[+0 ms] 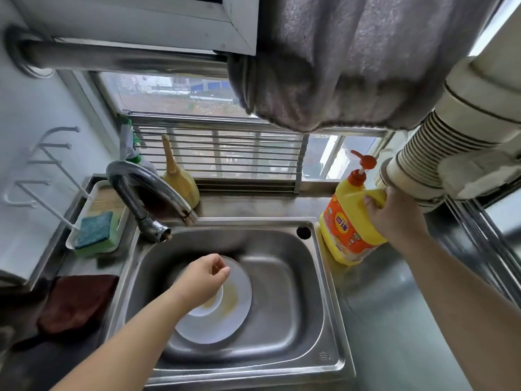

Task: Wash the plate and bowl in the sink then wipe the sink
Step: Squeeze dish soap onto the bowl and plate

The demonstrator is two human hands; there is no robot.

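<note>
A white plate [225, 320] with yellowish smears lies in the steel sink [293, 294], and a white bowl [212, 304] sits on it, mostly hidden. My left hand [203, 280] hovers over the bowl with fingers loosely curled, holding nothing I can see. My right hand [394, 213] grips the handle of a yellow dish soap bottle [346, 230] with a red pump, held tilted at the sink's right rim. A green and blue sponge [95, 231] rests in a white tray [70, 241] left of the faucet [146, 193].
A dark red cloth [76, 303] lies on the counter left of the sink. A yellow bottle [177, 179] stands behind the faucet by the window rack. A grey towel [352, 66] hangs overhead, and a ribbed white duct [439, 159] crosses the upper right.
</note>
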